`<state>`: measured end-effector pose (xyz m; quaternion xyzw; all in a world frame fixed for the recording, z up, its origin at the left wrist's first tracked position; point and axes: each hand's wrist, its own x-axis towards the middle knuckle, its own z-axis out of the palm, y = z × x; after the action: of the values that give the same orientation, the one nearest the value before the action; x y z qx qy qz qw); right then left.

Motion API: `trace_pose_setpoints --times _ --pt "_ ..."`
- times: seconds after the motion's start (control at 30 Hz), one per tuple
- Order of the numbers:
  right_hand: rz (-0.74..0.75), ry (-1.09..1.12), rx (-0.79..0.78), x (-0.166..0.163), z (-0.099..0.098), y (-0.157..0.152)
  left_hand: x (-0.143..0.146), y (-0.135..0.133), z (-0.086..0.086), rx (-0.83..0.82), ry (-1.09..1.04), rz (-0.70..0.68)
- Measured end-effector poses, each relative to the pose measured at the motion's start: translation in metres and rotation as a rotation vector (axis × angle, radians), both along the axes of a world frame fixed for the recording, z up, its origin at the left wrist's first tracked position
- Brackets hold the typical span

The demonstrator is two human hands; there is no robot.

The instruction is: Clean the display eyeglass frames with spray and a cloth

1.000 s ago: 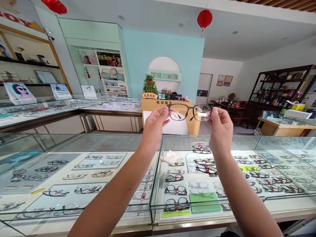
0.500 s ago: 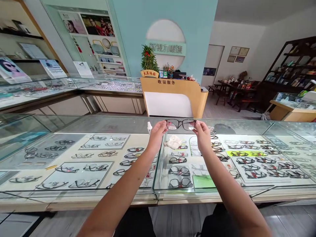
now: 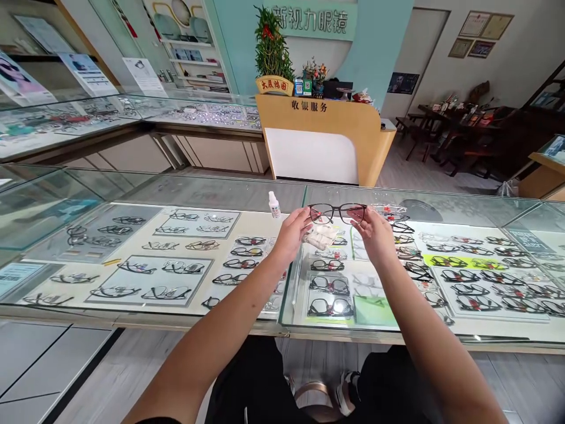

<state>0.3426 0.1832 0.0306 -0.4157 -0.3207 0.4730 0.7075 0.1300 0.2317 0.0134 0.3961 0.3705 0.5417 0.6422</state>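
A pair of dark-framed glasses point(image 3: 338, 212) hangs just above the glass counter top point(image 3: 207, 194), held at both ends. My left hand point(image 3: 295, 234) pinches the left end of the frame. At the right end, my right hand point(image 3: 374, 231) is closed on the frame. Under the glasses a crumpled white cloth point(image 3: 321, 236) lies on the glass. A small white spray bottle point(image 3: 274, 205) stands upright to the left of my left hand.
Inside the glass case lie several rows of spectacles point(image 3: 329, 284) on trays. A wooden cashier desk point(image 3: 324, 138) stands beyond the counter, with another display counter point(image 3: 132, 115) at the left and dark wooden furniture point(image 3: 459, 132) at the right.
Both hands have come down with the glasses from eye level to just above the counter top. The view has tilted downward, so my legs now show.
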Motion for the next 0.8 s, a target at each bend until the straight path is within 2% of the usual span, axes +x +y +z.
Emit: trace_pose_setpoints --times 0.27,0.47,0.8 --pt "0.026 -0.150 -0.107 0.004 -0.008 0.003 -0.005 0.005 -0.003 0.007 -0.004 0.053" --pt "0.081 -0.234 -0.100 0.001 -0.011 0.003 -0.006 0.007 0.000 0.047 -0.063 0.038" --pt "0.001 -0.361 -0.126 0.003 -0.025 0.008 -0.002 0.003 0.002 0.047 0.017 0.094"
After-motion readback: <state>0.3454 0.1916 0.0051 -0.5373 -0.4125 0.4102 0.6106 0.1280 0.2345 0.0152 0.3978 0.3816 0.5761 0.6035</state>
